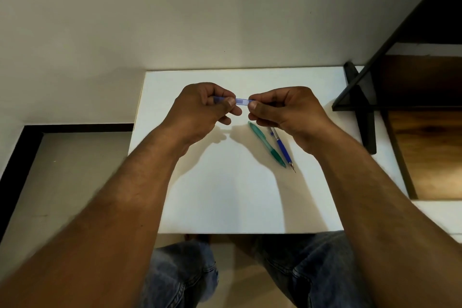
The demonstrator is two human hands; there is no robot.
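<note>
You hold a translucent blue pen [242,102] level above the far middle of the white desk [225,195], your left hand [202,107] curled round its left end with thumb and fingers pinching it, and your right hand [282,110] pinching its right end the same way, so only the short middle stretch shows between your thumbs. On the desk just below your right hand lie a green pen [266,144] and a blue-and-white pen [282,149], side by side and slanting, tips pointing toward you and to the right. Your jeans [300,270] show beneath the desk's near edge.
</note>
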